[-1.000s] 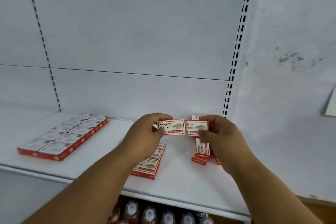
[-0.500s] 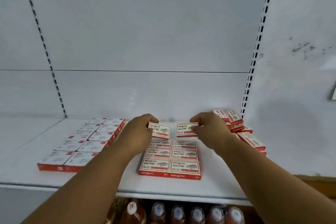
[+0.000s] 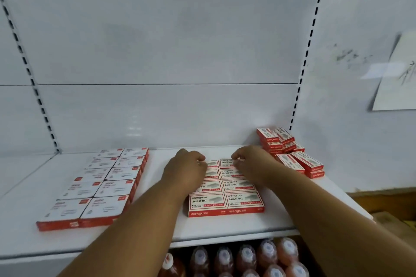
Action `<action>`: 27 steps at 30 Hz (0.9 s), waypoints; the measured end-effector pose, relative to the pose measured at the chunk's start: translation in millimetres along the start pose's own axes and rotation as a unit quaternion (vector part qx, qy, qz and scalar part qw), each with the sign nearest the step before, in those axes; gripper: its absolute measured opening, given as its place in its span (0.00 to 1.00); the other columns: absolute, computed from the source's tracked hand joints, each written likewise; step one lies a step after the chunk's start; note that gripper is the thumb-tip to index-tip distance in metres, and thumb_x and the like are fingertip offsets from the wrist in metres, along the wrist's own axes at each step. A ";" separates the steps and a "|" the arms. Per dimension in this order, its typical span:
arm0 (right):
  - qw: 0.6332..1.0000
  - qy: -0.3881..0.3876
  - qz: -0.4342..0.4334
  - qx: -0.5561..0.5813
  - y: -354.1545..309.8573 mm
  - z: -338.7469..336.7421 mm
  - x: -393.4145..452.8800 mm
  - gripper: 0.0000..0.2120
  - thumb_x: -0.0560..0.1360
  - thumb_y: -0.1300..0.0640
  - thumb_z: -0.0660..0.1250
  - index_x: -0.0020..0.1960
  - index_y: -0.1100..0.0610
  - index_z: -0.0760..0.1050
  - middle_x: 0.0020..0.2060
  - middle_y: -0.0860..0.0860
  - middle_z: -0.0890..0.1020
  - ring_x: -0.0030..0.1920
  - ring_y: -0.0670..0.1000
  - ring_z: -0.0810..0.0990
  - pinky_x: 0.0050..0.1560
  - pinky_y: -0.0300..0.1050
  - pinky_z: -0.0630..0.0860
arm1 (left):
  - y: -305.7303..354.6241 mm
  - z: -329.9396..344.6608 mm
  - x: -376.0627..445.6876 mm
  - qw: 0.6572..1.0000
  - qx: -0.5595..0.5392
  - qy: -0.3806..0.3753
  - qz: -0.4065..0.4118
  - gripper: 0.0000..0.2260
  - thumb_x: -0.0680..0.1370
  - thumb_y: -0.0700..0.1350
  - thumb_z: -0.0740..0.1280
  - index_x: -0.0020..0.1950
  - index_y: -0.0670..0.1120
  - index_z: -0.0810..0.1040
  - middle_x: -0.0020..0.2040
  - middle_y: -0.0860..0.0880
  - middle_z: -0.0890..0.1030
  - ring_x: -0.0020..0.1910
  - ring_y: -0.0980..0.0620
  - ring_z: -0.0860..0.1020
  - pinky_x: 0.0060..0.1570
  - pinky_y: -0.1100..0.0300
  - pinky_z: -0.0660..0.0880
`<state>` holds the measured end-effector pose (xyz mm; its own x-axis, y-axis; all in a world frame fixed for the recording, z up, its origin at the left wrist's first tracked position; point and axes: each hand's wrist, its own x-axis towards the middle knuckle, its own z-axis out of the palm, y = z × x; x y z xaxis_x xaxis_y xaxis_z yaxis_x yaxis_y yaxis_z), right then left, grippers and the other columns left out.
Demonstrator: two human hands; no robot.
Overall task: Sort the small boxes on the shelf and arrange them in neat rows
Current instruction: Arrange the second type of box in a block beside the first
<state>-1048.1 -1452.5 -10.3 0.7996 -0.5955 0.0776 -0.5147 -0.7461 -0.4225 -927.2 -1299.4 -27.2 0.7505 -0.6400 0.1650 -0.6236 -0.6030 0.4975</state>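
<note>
Both forearms reach forward over the near edge of the white shelf (image 3: pixel 157 227), converging on the far end of the middle block of boxes (image 3: pixel 225 195). The left hand (image 3: pixel 184 173) lies knuckles up, fingers curled down over the far-left box (image 3: pixel 212 163) of that block; its grip is closed on the box's left end, thumb hidden. The right hand (image 3: pixel 252 162) mirrors it, fingers bent and pinching the far edge of the far-right box (image 3: pixel 226 162). These 2 boxes sit side by side, touching, and lie flat or nearly flat at the far end of the 2 columns.

The middle block shows 2 columns of red-and-white boxes laid flat, 4 rows deep counting the held pair, with red fronts facing the near edge. On the left sits a second block (image 3: pixel 101 186), 2 columns by 5 rows, with pale tops and red sides, well apart from the middle one. At the far right corner, a loose pile of boxes (image 3: pixel 288 150) leans at mixed angles, some stacked, just right of the right wrist.

Below the shelf, bottles (image 3: pixel 245 256) with white caps stand in rows. A sheet of paper (image 3: pixel 396 78) hangs on the right wall.
</note>
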 end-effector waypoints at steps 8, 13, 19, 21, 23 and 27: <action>0.998 -0.003 -0.030 -0.058 -5.1 2.0 -4.5 0.14 0.79 0.44 0.59 0.61 0.43 0.76 0.61 0.50 0.74 0.53 0.51 0.77 0.56 0.52 0.77 | 0.3 4.2 -4.1 0.998 0.028 0.060 -0.017 0.15 0.78 0.57 0.61 0.62 0.57 0.77 0.61 0.49 0.72 0.57 0.47 0.76 0.51 0.56 0.74; 0.997 -0.011 -0.038 -0.068 -6.2 2.2 -2.1 0.12 0.79 0.45 0.58 0.59 0.42 0.75 0.58 0.50 0.74 0.51 0.50 0.77 0.56 0.52 0.77 | -1.2 4.9 -1.5 0.999 0.010 0.042 -0.009 0.13 0.79 0.56 0.61 0.61 0.55 0.77 0.60 0.49 0.71 0.52 0.48 0.77 0.43 0.59 0.69; 0.995 -0.024 -0.051 -0.083 -10.0 3.1 2.3 0.09 0.79 0.49 0.56 0.55 0.40 0.72 0.54 0.50 0.73 0.47 0.50 0.77 0.51 0.51 0.79 | -0.9 5.5 -0.6 0.999 0.015 0.038 -0.008 0.13 0.79 0.56 0.61 0.60 0.55 0.76 0.59 0.49 0.70 0.47 0.50 0.75 0.43 0.59 0.69; 0.994 -0.020 -0.052 -0.092 -10.3 3.7 3.3 0.09 0.79 0.50 0.55 0.55 0.40 0.72 0.54 0.50 0.73 0.47 0.50 0.77 0.50 0.52 0.79 | -0.4 4.8 -0.7 0.999 0.017 0.035 -0.002 0.12 0.79 0.56 0.61 0.60 0.55 0.76 0.59 0.49 0.70 0.44 0.51 0.72 0.42 0.60 0.69; 0.994 -0.017 -0.050 -0.100 -10.0 4.4 3.3 0.11 0.79 0.50 0.55 0.56 0.41 0.72 0.55 0.50 0.73 0.48 0.50 0.77 0.51 0.53 0.79 | 1.5 2.8 -2.2 0.999 0.023 0.033 0.002 0.12 0.79 0.56 0.61 0.60 0.54 0.76 0.59 0.49 0.70 0.44 0.52 0.72 0.41 0.60 0.69; 0.994 0.019 -0.047 -0.099 -7.5 3.5 -1.9 0.14 0.80 0.49 0.56 0.65 0.44 0.69 0.62 0.51 0.71 0.55 0.53 0.77 0.55 0.52 0.77 | 11.4 -6.3 -8.9 0.993 0.084 0.083 0.020 0.17 0.79 0.59 0.60 0.63 0.53 0.75 0.59 0.48 0.70 0.49 0.49 0.78 0.43 0.58 0.73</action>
<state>-1044.8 -1444.8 -10.5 0.8372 -0.5276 0.1437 -0.4911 -0.8410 -0.2269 -939.6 -1297.5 -17.7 0.7418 -0.5853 0.3272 -0.6704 -0.6591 0.3409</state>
